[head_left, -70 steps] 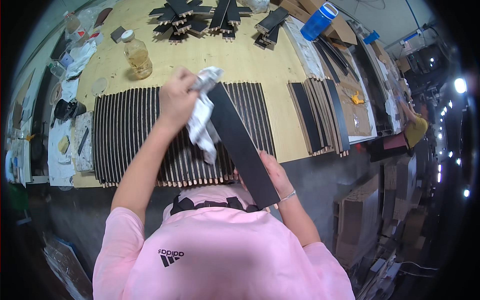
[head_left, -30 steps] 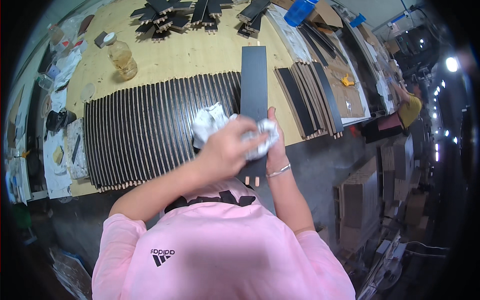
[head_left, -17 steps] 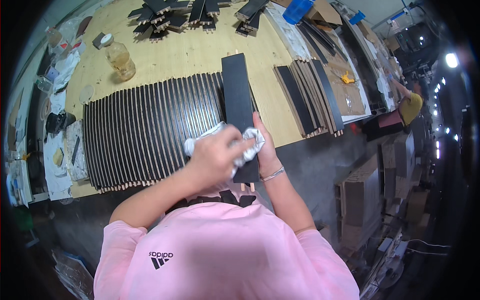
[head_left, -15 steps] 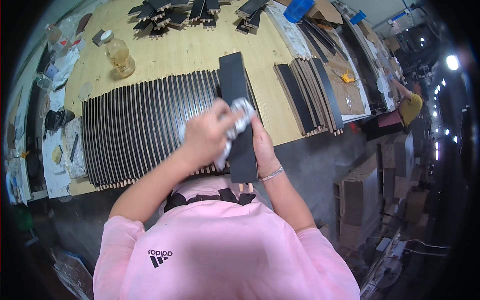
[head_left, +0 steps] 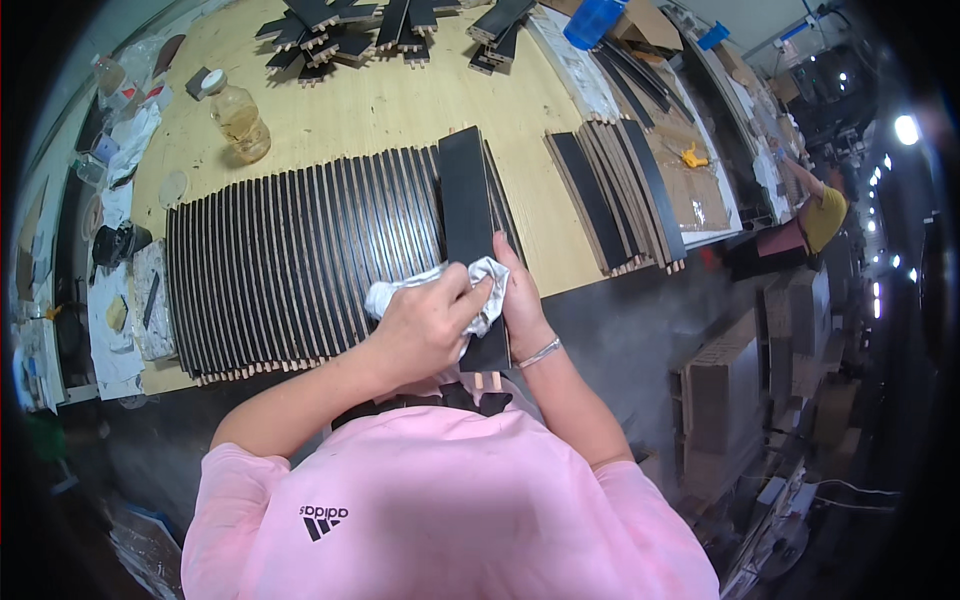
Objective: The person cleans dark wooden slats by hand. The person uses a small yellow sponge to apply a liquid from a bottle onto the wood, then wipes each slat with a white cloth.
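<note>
A dark board (head_left: 466, 190) with light dowel pins at its near end is held in front of me, its face up. My right hand (head_left: 524, 308) grips the board along its right edge, thumb near the top face. My left hand (head_left: 428, 318) is closed round a crumpled white cloth (head_left: 488, 290), pressed against the near half of the board. To the left, a long row of dark boards (head_left: 290, 260) stands on edge, side by side, on the pale wooden table (head_left: 350, 110). The fingers under the board are hidden.
A smaller group of boards (head_left: 610, 195) lies at the right. Loose boards (head_left: 320, 35) are piled at the back. A jar of yellowish liquid (head_left: 238, 122) stands back left, a blue container (head_left: 594, 22) back right. Another person (head_left: 815, 225) is at the far right.
My left hand has slid the cloth along the board toward me. The board's far end has come slightly nearer, with my right hand still on its edge.
</note>
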The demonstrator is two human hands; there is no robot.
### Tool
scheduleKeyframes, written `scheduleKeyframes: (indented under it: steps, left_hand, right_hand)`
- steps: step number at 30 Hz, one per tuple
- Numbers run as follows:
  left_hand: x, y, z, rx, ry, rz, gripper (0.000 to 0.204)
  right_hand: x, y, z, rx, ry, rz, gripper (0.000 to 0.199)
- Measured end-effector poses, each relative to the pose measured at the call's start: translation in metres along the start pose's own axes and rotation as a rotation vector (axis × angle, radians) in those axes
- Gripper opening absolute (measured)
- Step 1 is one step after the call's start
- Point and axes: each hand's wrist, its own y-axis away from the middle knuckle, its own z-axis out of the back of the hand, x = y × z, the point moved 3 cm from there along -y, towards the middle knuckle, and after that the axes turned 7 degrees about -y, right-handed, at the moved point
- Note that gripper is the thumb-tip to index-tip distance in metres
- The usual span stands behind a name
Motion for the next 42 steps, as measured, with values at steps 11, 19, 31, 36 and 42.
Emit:
scheduleKeyframes:
  steps: [11,19,31,36,42]
  left_hand:
    - [0.007,-0.006,0.005,-0.038,-0.125,-0.002,0.047]
    - [-0.008,-0.005,0.0,-0.007,-0.204,-0.139,0.036]
    - [0.018,-0.023,-0.002,0.013,-0.318,0.008,0.036]
    - [-0.011,-0.002,-0.008,0.019,-0.105,-0.068,0.04]
    - [0.017,-0.021,-0.016,-0.065,-0.041,0.042,0.04]
  right_hand:
    - [0.008,0.016,-0.048,-0.176,0.074,0.101,0.045]
    - [0.002,0.023,-0.04,-0.223,0.038,0.028,0.045]
    - [0.0,0.025,-0.038,-0.207,0.019,0.008,0.044]
    - [-0.001,0.022,-0.017,-0.139,-0.007,0.045,0.042]
    - [0.002,0.022,-0.029,-0.235,0.029,0.12,0.046]
